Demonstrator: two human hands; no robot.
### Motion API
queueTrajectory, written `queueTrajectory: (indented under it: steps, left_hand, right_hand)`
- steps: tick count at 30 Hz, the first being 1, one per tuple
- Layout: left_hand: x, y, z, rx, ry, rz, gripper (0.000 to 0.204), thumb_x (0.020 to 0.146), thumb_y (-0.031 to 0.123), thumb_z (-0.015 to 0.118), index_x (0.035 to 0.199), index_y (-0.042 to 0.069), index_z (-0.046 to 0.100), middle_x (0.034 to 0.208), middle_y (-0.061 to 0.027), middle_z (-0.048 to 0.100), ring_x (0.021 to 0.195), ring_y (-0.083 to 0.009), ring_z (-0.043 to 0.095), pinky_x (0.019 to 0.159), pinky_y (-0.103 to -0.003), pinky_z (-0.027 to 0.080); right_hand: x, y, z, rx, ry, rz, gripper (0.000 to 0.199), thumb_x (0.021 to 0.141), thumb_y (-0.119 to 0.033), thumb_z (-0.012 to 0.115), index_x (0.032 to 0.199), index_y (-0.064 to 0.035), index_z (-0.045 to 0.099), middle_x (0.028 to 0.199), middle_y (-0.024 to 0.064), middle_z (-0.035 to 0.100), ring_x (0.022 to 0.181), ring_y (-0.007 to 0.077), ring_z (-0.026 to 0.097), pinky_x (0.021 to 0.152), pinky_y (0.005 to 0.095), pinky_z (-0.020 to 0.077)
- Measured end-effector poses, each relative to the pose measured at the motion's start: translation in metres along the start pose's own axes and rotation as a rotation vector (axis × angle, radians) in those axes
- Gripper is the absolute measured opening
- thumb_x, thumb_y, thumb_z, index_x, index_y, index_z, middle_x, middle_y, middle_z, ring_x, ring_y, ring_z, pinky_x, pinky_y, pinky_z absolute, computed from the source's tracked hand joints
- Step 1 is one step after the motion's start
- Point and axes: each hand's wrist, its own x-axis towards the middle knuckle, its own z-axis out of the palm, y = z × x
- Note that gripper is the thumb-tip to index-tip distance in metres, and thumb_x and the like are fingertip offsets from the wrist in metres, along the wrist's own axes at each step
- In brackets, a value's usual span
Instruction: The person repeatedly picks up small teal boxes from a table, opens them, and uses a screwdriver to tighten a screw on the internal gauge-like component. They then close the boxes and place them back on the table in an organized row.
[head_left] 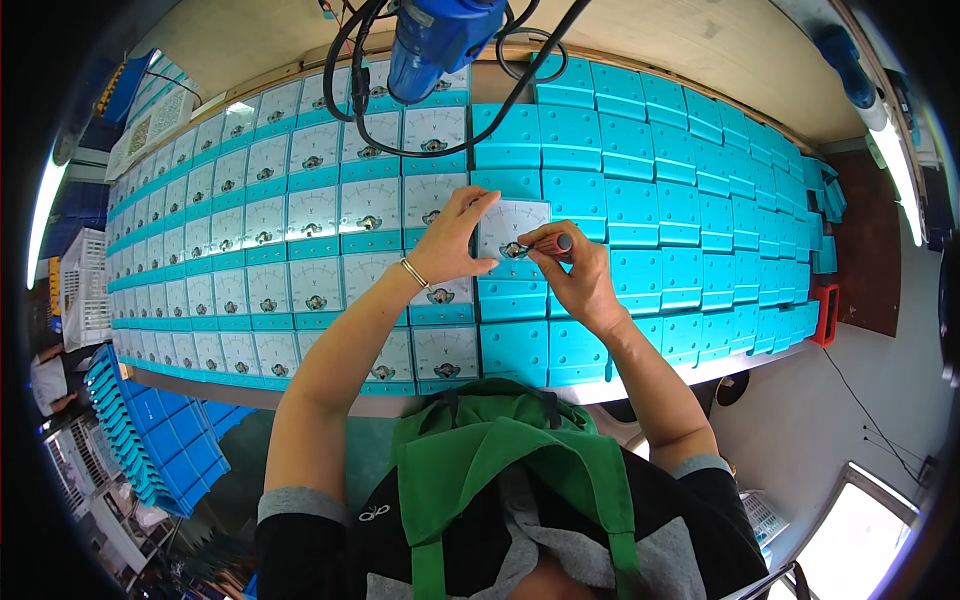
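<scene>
A panel meter (503,217) with a white dial face sits in front of me in a turquoise case, at the border between the dialled meters and the plain cases. My left hand (452,238) spans its left side, forefinger near the upper corner and thumb near the lower one. In my right hand (583,277) is a screwdriver (556,243) with a red, dark-ended handle, gripped between thumb and fingers. The screwdriver lies slanted, its tip end at the silvery mechanism (514,250) below the dial. The fingers partly hide the tip.
Rows of meters with white dials (313,205) fill the left of the bench. Rows of plain turquoise cases (635,215) cover the right. A blue power tool (440,40) with black cables hangs over the far side. Blue crates (170,430) stand lower left; a red holder (824,313) stands right.
</scene>
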Motion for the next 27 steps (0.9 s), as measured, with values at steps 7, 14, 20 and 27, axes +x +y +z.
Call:
queueTrajectory:
  steps: [7, 14, 20, 27]
  left_hand:
    - [0.010, 0.021, 0.008, 0.345, -0.017, -0.032, 0.098, 0.054, 0.028, 0.086, 0.138, 0.011, 0.037, 0.138, -0.0085, 0.039, 0.122, -0.0333, 0.042, 0.097, -0.046, 0.041]
    - [0.011, 0.016, 0.008, 0.304, 0.008, 0.013, 0.100, 0.051, 0.031, 0.087, 0.137, 0.012, 0.039, 0.135, -0.0076, 0.044, 0.122, -0.0318, 0.042, 0.098, -0.044, 0.040]
    - [0.015, 0.029, 0.006, 0.352, -0.017, -0.042, 0.100, 0.052, 0.029, 0.087, 0.137, 0.011, 0.038, 0.134, -0.0097, 0.044, 0.122, -0.0319, 0.042, 0.102, -0.042, 0.038]
    - [-0.006, 0.047, -0.006, 0.226, 0.103, 0.026, 0.099, 0.054, 0.029, 0.086, 0.138, 0.008, 0.037, 0.134, -0.0150, 0.042, 0.122, -0.0342, 0.042, 0.102, -0.043, 0.037]
  right_hand:
    - [-0.004, 0.008, 0.004, -0.039, 0.044, -0.067, 0.019, 0.080, 0.003, 0.065, 0.096, 0.0004, 0.055, 0.083, 0.0131, 0.067, 0.076, 0.0255, 0.069, 0.068, 0.0317, 0.0567]
    - [-0.009, 0.011, 0.008, -0.031, 0.118, -0.033, 0.016, 0.081, 0.001, 0.064, 0.094, -0.0008, 0.054, 0.083, 0.0122, 0.067, 0.075, 0.0272, 0.069, 0.067, 0.0325, 0.0563]
    - [-0.006, 0.009, 0.008, -0.038, 0.068, -0.099, 0.016, 0.082, 0.000, 0.065, 0.093, 0.0005, 0.053, 0.083, 0.0130, 0.066, 0.072, 0.0274, 0.068, 0.068, 0.0325, 0.0563]
    - [-0.017, -0.022, -0.026, 0.393, 0.242, 0.008, 0.009, 0.081, 0.003, 0.055, 0.089, -0.0003, 0.055, 0.090, 0.0123, 0.065, 0.082, 0.0200, 0.065, 0.070, 0.0285, 0.0536]
